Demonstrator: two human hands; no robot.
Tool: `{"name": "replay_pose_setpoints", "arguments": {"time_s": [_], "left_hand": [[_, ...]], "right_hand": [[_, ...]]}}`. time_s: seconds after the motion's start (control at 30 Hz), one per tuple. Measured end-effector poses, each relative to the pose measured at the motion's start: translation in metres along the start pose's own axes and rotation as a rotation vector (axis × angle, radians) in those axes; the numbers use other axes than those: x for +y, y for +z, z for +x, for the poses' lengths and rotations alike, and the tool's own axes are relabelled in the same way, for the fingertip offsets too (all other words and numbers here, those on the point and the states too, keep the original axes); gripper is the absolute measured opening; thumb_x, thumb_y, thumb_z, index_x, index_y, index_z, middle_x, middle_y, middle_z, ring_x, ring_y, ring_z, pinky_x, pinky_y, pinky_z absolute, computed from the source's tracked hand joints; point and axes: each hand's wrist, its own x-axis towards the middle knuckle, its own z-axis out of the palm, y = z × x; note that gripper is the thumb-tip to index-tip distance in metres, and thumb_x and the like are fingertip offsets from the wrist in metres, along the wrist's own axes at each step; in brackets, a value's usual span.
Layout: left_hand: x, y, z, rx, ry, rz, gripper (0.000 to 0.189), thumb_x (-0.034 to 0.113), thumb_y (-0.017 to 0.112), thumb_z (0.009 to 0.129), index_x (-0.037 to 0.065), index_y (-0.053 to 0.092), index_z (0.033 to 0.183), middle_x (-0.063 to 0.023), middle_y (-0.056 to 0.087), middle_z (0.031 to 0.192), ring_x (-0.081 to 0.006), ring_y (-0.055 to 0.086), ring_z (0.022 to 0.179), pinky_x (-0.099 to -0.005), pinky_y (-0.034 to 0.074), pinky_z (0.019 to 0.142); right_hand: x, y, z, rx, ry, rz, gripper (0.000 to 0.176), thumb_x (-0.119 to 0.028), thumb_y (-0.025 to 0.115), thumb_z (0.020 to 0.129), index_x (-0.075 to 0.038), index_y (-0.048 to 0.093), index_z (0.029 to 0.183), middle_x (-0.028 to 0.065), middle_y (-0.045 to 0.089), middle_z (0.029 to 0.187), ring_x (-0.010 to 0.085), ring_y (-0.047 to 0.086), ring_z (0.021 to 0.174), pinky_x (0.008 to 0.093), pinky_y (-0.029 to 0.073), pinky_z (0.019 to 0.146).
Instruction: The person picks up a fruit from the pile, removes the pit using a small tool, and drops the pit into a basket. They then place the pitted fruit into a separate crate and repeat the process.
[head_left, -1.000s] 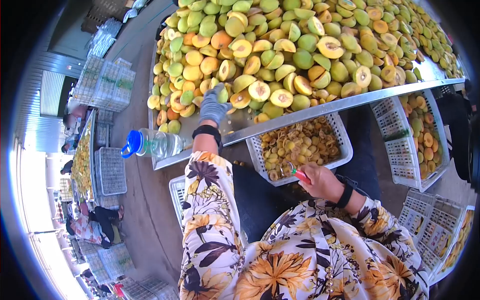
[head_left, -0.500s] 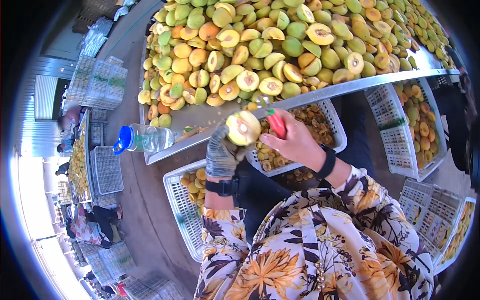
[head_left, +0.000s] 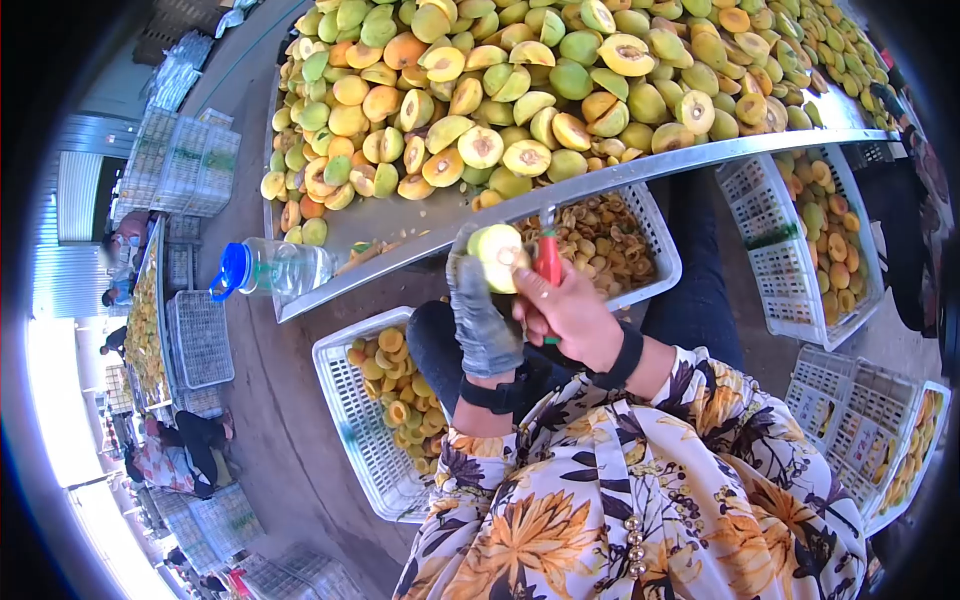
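A grey glove covers my left hand (head_left: 482, 318), which holds a pale yellow-green halved fruit (head_left: 497, 250) upright. My bare right hand (head_left: 572, 318) is wrapped round a red-handled tool (head_left: 548, 258), its metal end pointing up. The thumb of that hand touches the cut face of the fruit. Beyond both hands, a metal-edged table (head_left: 400, 258) bears a large heap of halved and whole fruit (head_left: 480, 148). Below its edge stands a white crate (head_left: 668, 262) of brown-orange pieces.
A water bottle (head_left: 290, 268) with a blue lid stands at the table's left corner. One white crate of fruit (head_left: 345, 420) is at lower left, another (head_left: 790, 280) at right, with stacked crates (head_left: 850, 410) below. People (head_left: 165, 460) and another table are far left.
Both hands have moved down, away from the table edge, with the fruit and red-handled tool. My right thumb now reaches the fruit's cut face. The view has shifted slightly.
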Motion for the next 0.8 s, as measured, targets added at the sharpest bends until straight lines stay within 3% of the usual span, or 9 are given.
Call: {"name": "replay_pose_setpoints", "arguments": {"time_s": [0.07, 0.1, 0.17, 0.23, 0.27, 0.33, 0.37, 0.47, 0.8], "left_hand": [[0.005, -0.001, 0.01, 0.214, -0.058, -0.191, 0.059, 0.057, 0.047, 0.082, 0.01, 0.046, 0.117, -0.0094, 0.058, 0.098, -0.0195, 0.057, 0.085, -0.0307, 0.05, 0.073], [0.008, -0.003, 0.016, 0.328, -0.018, -0.093, 0.061, 0.062, 0.043, 0.081, 0.009, 0.051, 0.111, -0.0076, 0.059, 0.096, -0.0198, 0.058, 0.084, -0.0307, 0.05, 0.072], [0.011, -0.009, 0.013, 0.331, -0.029, -0.074, 0.061, 0.061, 0.043, 0.081, 0.009, 0.052, 0.11, -0.0069, 0.059, 0.097, -0.0195, 0.058, 0.085, -0.0305, 0.05, 0.073], [0.026, -0.002, -0.001, 0.301, -0.18, 0.002, 0.057, 0.055, 0.045, 0.083, 0.007, 0.052, 0.112, -0.0056, 0.057, 0.103, -0.0181, 0.056, 0.092, -0.0299, 0.049, 0.077], [0.022, -0.001, 0.0, 0.301, -0.186, 0.0, 0.057, 0.055, 0.045, 0.083, 0.007, 0.052, 0.112, -0.0056, 0.057, 0.103, -0.0181, 0.056, 0.092, -0.0299, 0.049, 0.077], [0.012, 0.001, 0.004, 0.26, -0.06, 0.052, 0.051, 0.054, 0.046, 0.082, 0.011, 0.054, 0.109, -0.0022, 0.061, 0.093, -0.0133, 0.059, 0.074, -0.0241, 0.046, 0.046], [0.007, -0.003, 0.006, 0.218, -0.033, 0.002, 0.053, 0.049, 0.049, 0.084, 0.006, 0.05, 0.114, -0.006, 0.057, 0.104, -0.0173, 0.056, 0.094, -0.0296, 0.048, 0.08], [-0.003, -0.009, 0.014, 0.08, -0.023, -0.071, 0.051, 0.048, 0.048, 0.086, 0.006, 0.05, 0.115, -0.0065, 0.057, 0.104, -0.017, 0.055, 0.095, -0.0297, 0.048, 0.081], [-0.016, 0.001, 0.019, 0.04, 0.089, 0.082, 0.042, 0.04, 0.044, 0.089, 0.003, 0.053, 0.107, -0.0095, 0.06, 0.098, -0.0213, 0.057, 0.089, -0.0332, 0.049, 0.079]], "right_hand": [[0.003, -0.005, -0.004, -0.062, 0.01, -0.463, 0.014, -0.013, 0.055, 0.084, -0.003, 0.049, 0.09, 0.0052, 0.055, 0.061, 0.0084, 0.049, 0.045, 0.0259, 0.04, 0.039], [0.006, -0.004, -0.008, -0.029, -0.078, -0.587, 0.017, -0.014, 0.057, 0.082, -0.002, 0.05, 0.091, 0.0074, 0.056, 0.062, 0.0122, 0.052, 0.047, 0.028, 0.043, 0.043], [0.01, -0.009, -0.012, 0.003, -0.163, -0.71, 0.02, -0.014, 0.059, 0.08, -0.001, 0.051, 0.092, 0.0097, 0.057, 0.062, 0.016, 0.055, 0.049, 0.0301, 0.045, 0.046], [0.009, -0.024, -0.012, 0.034, -0.542, -1.215, 0.027, -0.015, 0.063, 0.076, 0.0, 0.052, 0.096, 0.0163, 0.057, 0.063, 0.0281, 0.058, 0.054, 0.0352, 0.046, 0.052], [0.009, -0.028, -0.012, 0.039, -0.538, -1.217, 0.027, -0.015, 0.063, 0.076, 0.0, 0.052, 0.096, 0.0163, 0.057, 0.063, 0.0281, 0.058, 0.054, 0.0352, 0.046, 0.052], [0.006, -0.032, -0.012, 0.033, -0.55, -1.32, 0.029, -0.015, 0.063, 0.073, 0.0, 0.052, 0.095, 0.0217, 0.056, 0.066, 0.0368, 0.058, 0.06, 0.0401, 0.046, 0.054], [0.004, -0.032, -0.014, 0.038, -0.549, -1.295, 0.022, -0.011, 0.062, 0.072, 0.0, 0.05, 0.087, 0.0238, 0.053, 0.065, 0.0418, 0.054, 0.064, 0.042, 0.042, 0.052], [0.004, -0.032, -0.017, 0.049, -0.549, -1.321, 0.021, -0.01, 0.061, 0.072, 0.0, 0.049, 0.086, 0.0235, 0.052, 0.064, 0.041, 0.054, 0.062, 0.0417, 0.042, 0.052], [0.019, -0.05, -0.026, 0.021, -0.526, -1.29, 0.019, -0.004, 0.055, 0.071, 0.0, 0.046, 0.087, 0.0233, 0.05, 0.06, 0.0397, 0.054, 0.058, 0.0404, 0.039, 0.048]]}}
